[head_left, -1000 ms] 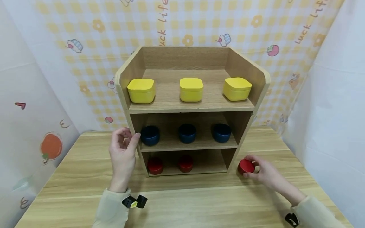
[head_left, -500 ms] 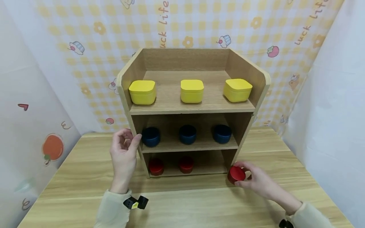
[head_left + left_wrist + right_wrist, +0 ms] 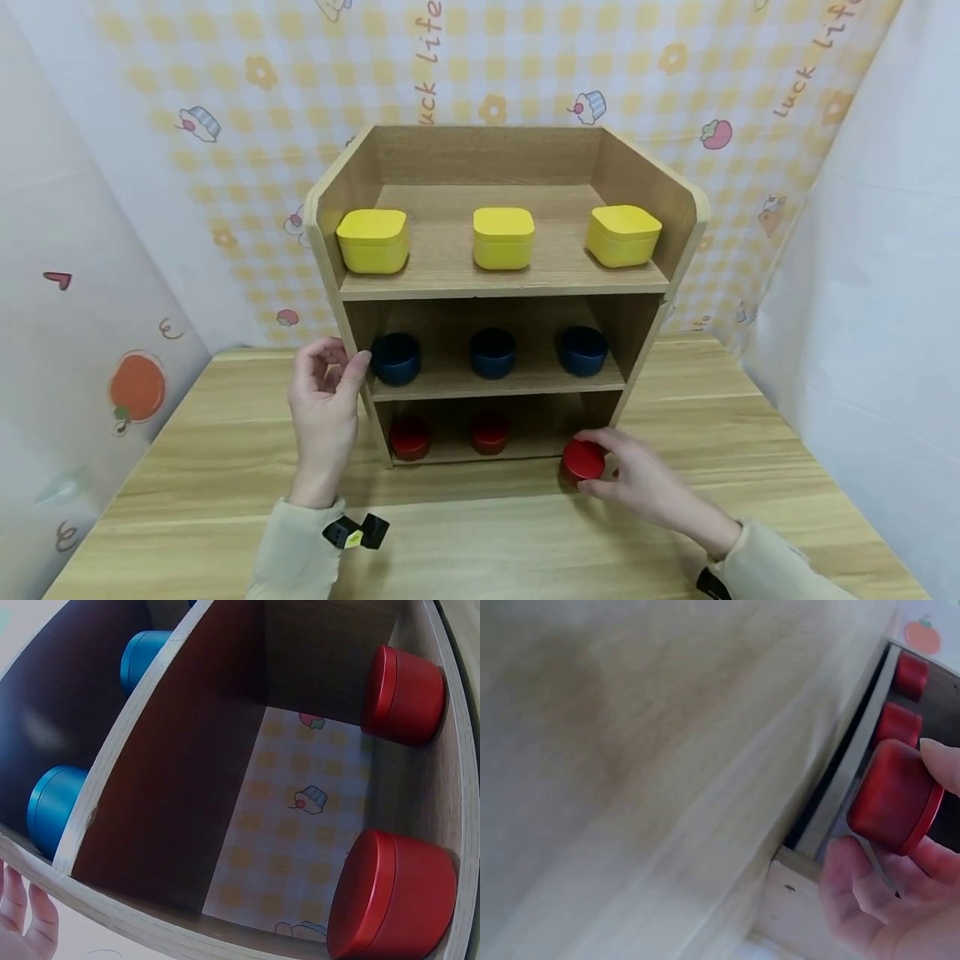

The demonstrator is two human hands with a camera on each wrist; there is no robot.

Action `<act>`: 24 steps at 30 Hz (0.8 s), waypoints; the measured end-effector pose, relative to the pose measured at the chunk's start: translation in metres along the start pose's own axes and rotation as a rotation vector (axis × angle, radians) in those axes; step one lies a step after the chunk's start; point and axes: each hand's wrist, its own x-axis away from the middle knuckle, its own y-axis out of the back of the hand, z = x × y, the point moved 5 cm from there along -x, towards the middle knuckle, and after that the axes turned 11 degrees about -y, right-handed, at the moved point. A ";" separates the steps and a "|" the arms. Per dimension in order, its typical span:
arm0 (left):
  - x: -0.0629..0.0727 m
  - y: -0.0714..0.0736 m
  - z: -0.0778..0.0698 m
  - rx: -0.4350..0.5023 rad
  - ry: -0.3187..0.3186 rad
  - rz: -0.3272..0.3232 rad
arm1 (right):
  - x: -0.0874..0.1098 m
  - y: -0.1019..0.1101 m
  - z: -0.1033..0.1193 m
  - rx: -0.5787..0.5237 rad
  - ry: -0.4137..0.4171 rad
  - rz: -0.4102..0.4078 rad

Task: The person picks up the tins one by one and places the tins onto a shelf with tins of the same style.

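Observation:
My right hand (image 3: 637, 479) pinches a red round tin (image 3: 582, 461) between thumb and fingers, in front of the bottom shelf's right end. In the right wrist view this red tin (image 3: 892, 796) is tilted, near the shelf's edge. My left hand (image 3: 326, 408) holds the left side panel of a wooden shelf unit (image 3: 487, 292), thumb at its front edge and fingers outside. Two more red tins (image 3: 409, 438) stand on the bottom level, at left and middle. The left wrist view shows both red tins (image 3: 409, 697) and the fingertips (image 3: 41, 922) outside the panel.
Several blue round tins (image 3: 492, 353) stand in a row on the middle level. Yellow square tins (image 3: 503, 238) line the top. The unit stands on a wood-grain table (image 3: 465, 542), with a checked cloth (image 3: 487, 58) behind and pale sheets on both sides.
My right hand has carried the red tin leftward, from the table right of the shelf unit to before its bottom level. The left hand has stayed at the side panel.

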 end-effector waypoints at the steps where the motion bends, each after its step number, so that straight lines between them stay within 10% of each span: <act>1: 0.000 0.000 0.000 -0.001 0.000 -0.001 | -0.002 -0.002 0.001 0.010 0.003 -0.006; 24: -0.001 0.000 -0.002 0.003 0.003 -0.001 | -0.034 -0.016 0.012 0.077 -0.135 -0.135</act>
